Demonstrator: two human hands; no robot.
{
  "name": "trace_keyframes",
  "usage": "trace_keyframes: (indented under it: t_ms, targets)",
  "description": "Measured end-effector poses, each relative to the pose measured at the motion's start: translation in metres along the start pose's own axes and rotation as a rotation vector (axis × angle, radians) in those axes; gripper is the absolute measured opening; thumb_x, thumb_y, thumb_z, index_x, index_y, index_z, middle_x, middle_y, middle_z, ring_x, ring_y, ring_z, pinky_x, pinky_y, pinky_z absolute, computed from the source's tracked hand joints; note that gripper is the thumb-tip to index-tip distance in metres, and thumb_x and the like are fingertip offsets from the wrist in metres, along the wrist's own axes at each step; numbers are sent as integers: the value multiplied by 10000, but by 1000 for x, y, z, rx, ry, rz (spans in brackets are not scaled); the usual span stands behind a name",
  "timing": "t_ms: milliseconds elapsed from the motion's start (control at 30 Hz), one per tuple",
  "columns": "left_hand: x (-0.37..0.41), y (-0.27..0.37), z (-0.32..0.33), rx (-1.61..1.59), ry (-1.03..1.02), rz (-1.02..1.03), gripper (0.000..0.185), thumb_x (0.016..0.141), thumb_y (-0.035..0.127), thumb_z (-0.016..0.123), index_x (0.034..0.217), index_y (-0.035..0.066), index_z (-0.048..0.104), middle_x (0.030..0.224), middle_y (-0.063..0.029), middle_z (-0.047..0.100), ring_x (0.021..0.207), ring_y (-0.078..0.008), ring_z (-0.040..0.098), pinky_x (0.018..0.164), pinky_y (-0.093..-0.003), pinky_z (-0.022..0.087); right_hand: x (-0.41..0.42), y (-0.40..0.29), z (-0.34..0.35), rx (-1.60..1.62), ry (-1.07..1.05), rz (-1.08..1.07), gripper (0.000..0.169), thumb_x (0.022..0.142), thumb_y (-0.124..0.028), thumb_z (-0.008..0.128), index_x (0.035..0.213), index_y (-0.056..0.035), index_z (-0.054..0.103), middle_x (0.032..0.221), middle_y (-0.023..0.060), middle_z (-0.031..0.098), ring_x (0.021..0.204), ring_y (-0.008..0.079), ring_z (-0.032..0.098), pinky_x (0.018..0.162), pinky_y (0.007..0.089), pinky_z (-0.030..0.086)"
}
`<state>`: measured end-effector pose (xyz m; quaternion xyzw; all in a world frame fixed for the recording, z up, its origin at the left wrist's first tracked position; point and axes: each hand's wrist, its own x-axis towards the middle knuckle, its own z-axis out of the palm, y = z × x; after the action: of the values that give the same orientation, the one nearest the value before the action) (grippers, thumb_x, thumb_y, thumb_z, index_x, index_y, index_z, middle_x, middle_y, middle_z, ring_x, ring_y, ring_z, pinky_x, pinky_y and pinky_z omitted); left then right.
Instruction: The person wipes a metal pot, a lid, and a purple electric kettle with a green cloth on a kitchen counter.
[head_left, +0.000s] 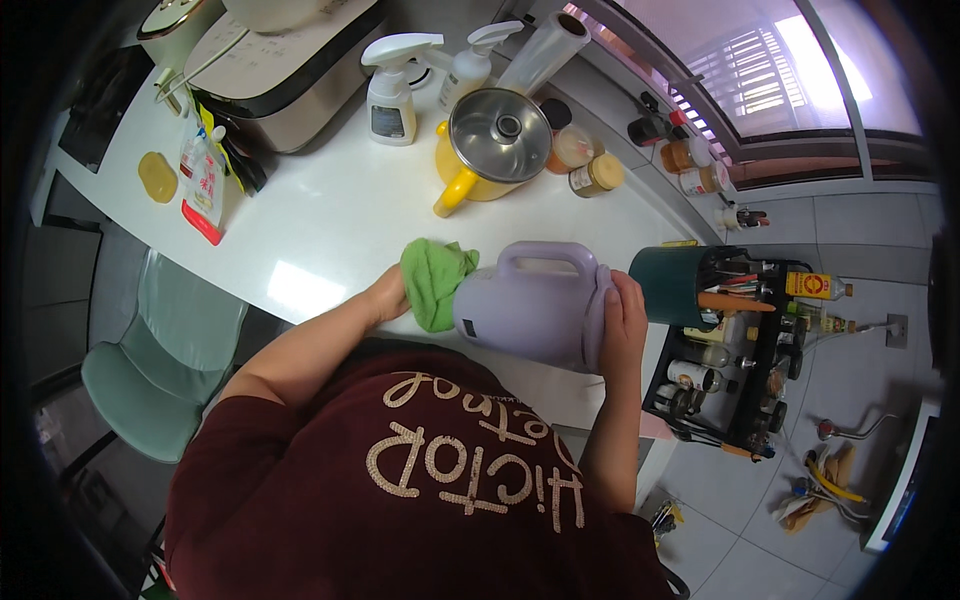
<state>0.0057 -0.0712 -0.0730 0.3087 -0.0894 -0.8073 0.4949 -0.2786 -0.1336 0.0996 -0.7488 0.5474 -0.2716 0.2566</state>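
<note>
A lavender insulated jug with a loop handle (529, 311) lies tilted on its side above the near edge of the white countertop (337, 217). My right hand (624, 322) grips its rim end at the right, thumb and fingers around the edge. Against the jug's base, at the left, is a bunched green cloth (435, 285). My left hand (390, 294) holds that cloth, its fingers mostly hidden behind it. Whether the jug rests on the counter cannot be told.
Beyond the jug stand a yellow pot with a glass lid (487, 150), white spray bottles (391, 97) and jars (596, 176). A dark green utensil holder (667, 285) and a black bottle rack (720, 375) are close at right. A pale green chair (165, 360) stands at left.
</note>
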Motion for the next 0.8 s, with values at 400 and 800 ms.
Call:
trace_keyframes:
  t_ms: [400, 800]
  targets:
    - [43, 5, 135, 1422, -238, 783, 364, 924, 262, 501, 1199, 35, 572, 1129, -185, 623, 1023, -335, 606, 875, -403, 487, -33, -10, 3, -113, 2, -232, 295, 875, -122, 557, 1142, 0, 587, 1203, 186, 582, 1154, 370, 518, 1007, 433, 370]
    - [56, -34, 12, 1009, -12, 456, 288, 967, 262, 474, 1120, 58, 610, 1051, -135, 649, 922, -198, 609, 848, -336, 481, -26, -21, 2, -72, -43, -287, 302, 852, -145, 566, 1125, -19, 601, 1182, 177, 584, 1128, 372, 526, 980, 440, 381]
